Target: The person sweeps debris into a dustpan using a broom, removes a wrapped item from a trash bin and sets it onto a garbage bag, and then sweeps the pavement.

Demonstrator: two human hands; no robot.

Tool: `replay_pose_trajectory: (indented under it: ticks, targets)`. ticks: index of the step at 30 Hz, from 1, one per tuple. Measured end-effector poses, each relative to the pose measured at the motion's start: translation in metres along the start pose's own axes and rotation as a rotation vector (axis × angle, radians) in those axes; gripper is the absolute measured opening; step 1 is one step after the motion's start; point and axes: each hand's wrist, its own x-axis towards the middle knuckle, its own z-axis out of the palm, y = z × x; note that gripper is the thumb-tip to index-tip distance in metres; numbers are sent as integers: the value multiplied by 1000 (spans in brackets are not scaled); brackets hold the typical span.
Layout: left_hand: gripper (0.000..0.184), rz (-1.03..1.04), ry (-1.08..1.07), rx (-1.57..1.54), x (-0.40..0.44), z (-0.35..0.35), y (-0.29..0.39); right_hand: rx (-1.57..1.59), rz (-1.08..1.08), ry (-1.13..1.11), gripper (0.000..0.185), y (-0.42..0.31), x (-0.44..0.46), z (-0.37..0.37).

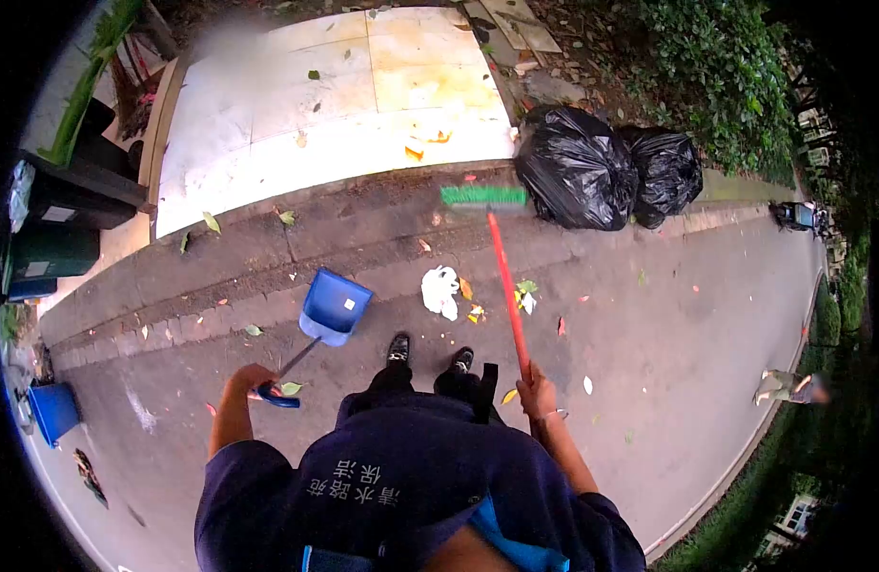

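My left hand (pixel 254 379) is closed round the handle of a blue long-handled dustpan (pixel 327 310), whose pan is out in front of my feet with a small white piece in it. In my right hand (pixel 538 396) is the red stick of a broom (pixel 506 276). Its green bristle head (pixel 482 196) reaches to the kerb edge, just left of the black garbage bags. Between dustpan and broom, a crumpled white plastic bag (pixel 440 292) lies on the pavement, with yellow leaves (pixel 476 313) and scraps beside it.
Two full black garbage bags (pixel 578 172) stand at the kerb. Pale paving slabs (pixel 316 105) lie beyond it. Dark bins (pixel 58 224) and a blue bucket (pixel 53 413) are at left. A person (pixel 790 386) and a parked vehicle (pixel 797 216) are far right.
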Motion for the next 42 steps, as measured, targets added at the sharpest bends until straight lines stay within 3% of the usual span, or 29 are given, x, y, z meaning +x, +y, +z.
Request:
replay_pose_trajectory:
  ticks: [1,2,3,5,6,7,9,10,11,12,14,16,17,19,21,22,24,26,27,29,30,33,35,37,38,41,42]
  targets:
    - [23,-417,-59,-529,1,9,15,1,-7,5,35,-2,7,1]
    - [20,-471,-44,-468,-28,3,53,220,183,-93,35,-14,18,-4]
    - [20,-463,-32,-472,-37,1,63,442,367,-192,35,-24,31,-7]
    - [16,-362,-32,-262,-46,-3,69,491,368,-281,30,-17,65,-1]
    - [14,-152,-106,-79,-15,4,23,427,270,-228,29,-5,87,8]
    - [14,-150,-95,-85,-19,1,27,362,176,-177,30,-2,103,13]
    - [14,-308,-3,-291,-38,-5,46,513,245,-148,24,-29,127,7]
    - [16,-78,-16,-64,-25,-3,17,465,167,-117,24,-29,148,13]
    - [16,-79,-10,-71,-21,1,2,417,87,-85,23,-32,168,15]
    - [14,-13,24,-84,-18,4,-8,538,162,-148,17,-55,181,3]
    - [23,1002,271,254,-1,0,-43,639,220,-151,14,-60,228,5]
    - [54,502,13,271,-2,-2,-42,703,304,-166,8,-72,279,1]
    - [54,810,97,467,0,-10,-37,709,299,-166,8,-77,303,-2]
    - [20,-569,100,-457,-60,-33,97,721,262,-149,9,-82,357,-5]
    - [13,-203,2,3,-39,-33,74,732,288,-148,10,-86,402,-8]
    - [13,249,235,97,-35,-33,70,746,317,-145,12,-89,424,-11]
    - [14,692,466,185,-34,-45,80,698,316,-178,13,-97,468,-18]
    - [15,88,222,279,-43,-61,94,593,291,-203,18,-106,509,-18]
    - [15,79,217,273,-57,-72,116,590,294,-213,18,-112,531,-17]
    - [16,-104,430,-879,-95,-102,190,754,353,-267,18,-127,571,-12]
    - [14,-276,437,-860,-102,-118,215,752,359,-277,18,-138,585,-10]
    - [13,-130,493,-717,-117,-169,276,759,452,-212,19,-165,600,-19]
    - [13,-25,510,-594,-113,-204,307,598,191,-177,23,-165,578,-28]
    - [19,-191,554,-912,-95,-231,324,306,279,-215,28,-126,554,-17]
    - [19,-184,547,-913,-85,-247,330,267,204,-174,27,-117,527,-23]
    - [24,-62,488,-692,-47,-295,348,563,329,-315,25,-65,467,-17]
    - [16,-58,497,-716,-34,-308,360,562,332,-301,25,-76,462,-23]
